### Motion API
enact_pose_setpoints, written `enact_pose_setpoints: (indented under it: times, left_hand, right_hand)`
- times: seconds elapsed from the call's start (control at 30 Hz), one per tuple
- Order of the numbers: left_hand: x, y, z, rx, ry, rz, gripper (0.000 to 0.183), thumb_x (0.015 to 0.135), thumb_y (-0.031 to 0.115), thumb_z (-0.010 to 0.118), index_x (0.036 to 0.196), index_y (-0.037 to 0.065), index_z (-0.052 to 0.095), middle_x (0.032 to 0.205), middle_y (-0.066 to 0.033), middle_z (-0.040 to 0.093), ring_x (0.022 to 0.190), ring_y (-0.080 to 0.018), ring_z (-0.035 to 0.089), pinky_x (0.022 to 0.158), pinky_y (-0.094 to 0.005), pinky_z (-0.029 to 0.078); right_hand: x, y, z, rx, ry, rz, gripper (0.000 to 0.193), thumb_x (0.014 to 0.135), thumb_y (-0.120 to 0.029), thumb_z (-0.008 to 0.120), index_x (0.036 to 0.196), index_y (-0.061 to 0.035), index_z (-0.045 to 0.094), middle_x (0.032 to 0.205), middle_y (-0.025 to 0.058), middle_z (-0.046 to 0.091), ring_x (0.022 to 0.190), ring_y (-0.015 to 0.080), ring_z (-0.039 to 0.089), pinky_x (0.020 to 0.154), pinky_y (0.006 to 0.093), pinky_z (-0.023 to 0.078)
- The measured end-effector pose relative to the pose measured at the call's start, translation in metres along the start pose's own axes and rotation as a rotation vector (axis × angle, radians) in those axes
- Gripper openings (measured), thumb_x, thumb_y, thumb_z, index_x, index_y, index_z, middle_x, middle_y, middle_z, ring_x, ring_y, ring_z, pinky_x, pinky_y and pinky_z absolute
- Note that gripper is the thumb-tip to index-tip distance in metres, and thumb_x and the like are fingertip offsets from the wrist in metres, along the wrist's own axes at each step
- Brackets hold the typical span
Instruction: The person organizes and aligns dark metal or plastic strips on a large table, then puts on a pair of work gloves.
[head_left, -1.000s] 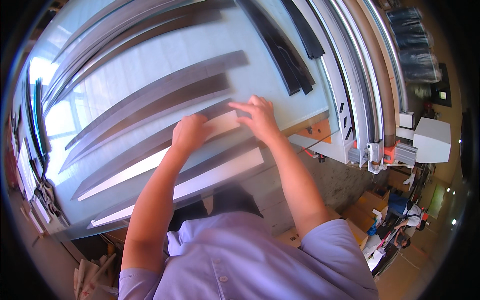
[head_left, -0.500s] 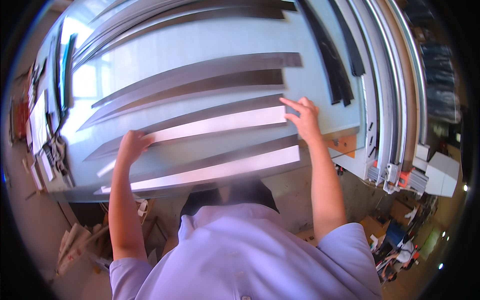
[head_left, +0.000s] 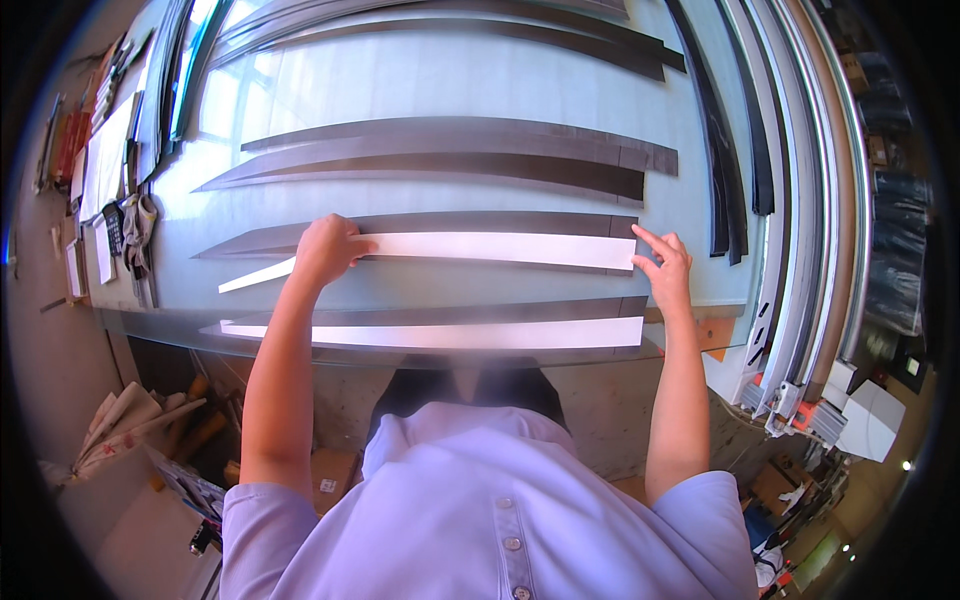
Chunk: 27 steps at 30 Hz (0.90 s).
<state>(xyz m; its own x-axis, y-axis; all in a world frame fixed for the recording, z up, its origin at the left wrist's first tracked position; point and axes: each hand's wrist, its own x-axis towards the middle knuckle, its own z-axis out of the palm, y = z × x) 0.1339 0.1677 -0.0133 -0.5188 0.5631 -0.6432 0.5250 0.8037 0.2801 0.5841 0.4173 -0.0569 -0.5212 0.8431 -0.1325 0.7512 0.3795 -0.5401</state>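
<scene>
A workshop spreads around a broad, pale, glossy table (head_left: 430, 95), which fills most of the far half of the scene and reflects bright light at its far left. Along its right side runs a long machine rail (head_left: 800, 215) of metal and brown bars, curved by the lens, with dark bundles (head_left: 897, 245) in shiny wrapping farther right. The person wears a lavender shirt (head_left: 420, 500) and stands at the near edge.

Long dark strips (head_left: 470, 28) lie in an overlapping group at the far side, and more black strips (head_left: 722, 150) run lengthwise at the right. Toward the middle, two grey strips (head_left: 450, 165) lie side by side, tapering to the left. Nearer the person are two white strips, each over a dark grey piece: the farther white strip (head_left: 510, 247) lies between the hands, its left tail angled toward the person, and the nearer white strip (head_left: 500, 332) lies close to the table's near edge.

The left hand (head_left: 330, 250) is partly curled over the farther white strip, thumb resting on it; its other fingertips are hidden, so I cannot tell whether it pinches. The right hand (head_left: 668, 265) has thumb and forefinger spread apart at that strip's right end, gripping nothing. At far left lie grey gloves (head_left: 141, 225) and, just beside them, a small black calculator (head_left: 113, 228).
</scene>
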Motion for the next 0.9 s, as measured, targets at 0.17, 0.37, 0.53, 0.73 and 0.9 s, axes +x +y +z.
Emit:
enact_pose_setpoints:
  times: [0.17, 0.37, 0.53, 0.73, 0.9]
  left_hand:
    - [0.002, -0.003, 0.002, 0.032, 0.030, 0.065, 0.034, 0.083, 0.030, 0.076, 0.072, -0.002, 0.071, 0.062, -0.0117, 0.066, 0.057, -0.0252, 0.064, 0.061, -0.0371, 0.051]
    - [-0.001, -0.001, 0.004, 0.078, 0.045, 0.043, 0.031, 0.082, 0.031, 0.075, 0.077, 0.000, 0.074, 0.063, -0.0131, 0.066, 0.062, -0.0302, 0.064, 0.064, -0.0409, 0.051]
    - [0.000, -0.003, 0.010, 0.075, 0.087, 0.061, 0.030, 0.082, 0.032, 0.074, 0.077, 0.002, 0.075, 0.064, -0.0143, 0.066, 0.065, -0.0334, 0.065, 0.066, -0.0431, 0.052]
    - [0.005, -0.001, 0.009, 0.063, 0.077, 0.077, 0.031, 0.080, 0.030, 0.075, 0.069, 0.001, 0.072, 0.060, -0.0121, 0.066, 0.062, -0.0317, 0.066, 0.065, -0.0419, 0.053]
    - [0.002, -0.005, 0.010, 0.053, 0.077, 0.028, 0.032, 0.080, 0.031, 0.076, 0.070, 0.001, 0.072, 0.060, -0.0122, 0.066, 0.061, -0.0287, 0.067, 0.065, -0.0405, 0.053]
  right_hand:
    - [-0.001, 0.000, 0.000, -0.014, -0.005, 0.013, 0.058, 0.073, -0.014, 0.085, 0.127, -0.0316, 0.074, 0.084, 0.0008, 0.046, 0.083, 0.0181, 0.050, 0.089, 0.0347, 0.036]
    - [-0.002, -0.019, -0.005, -0.171, 0.009, -0.019, 0.053, 0.075, -0.010, 0.083, 0.125, -0.0261, 0.075, 0.092, 0.0027, 0.053, 0.091, 0.0216, 0.054, 0.089, 0.0376, 0.038]
    - [0.010, -0.132, 0.093, -0.162, 0.397, -0.213, 0.049, 0.082, -0.008, 0.076, 0.129, -0.0164, 0.064, 0.118, 0.0131, 0.056, 0.113, 0.0337, 0.053, 0.095, 0.0489, 0.040]
    - [0.031, -0.264, 0.197, -0.057, 0.087, -0.476, 0.073, 0.097, -0.049, 0.061, 0.158, -0.0173, 0.037, 0.164, 0.0205, 0.028, 0.153, 0.0401, 0.024, 0.124, 0.0567, 0.017]
    - [0.036, -0.219, 0.168, -0.146, 0.062, -0.431, 0.081, 0.096, -0.066, 0.048, 0.161, -0.0197, 0.032, 0.168, 0.0182, 0.022, 0.155, 0.0399, 0.019, 0.126, 0.0573, 0.013]
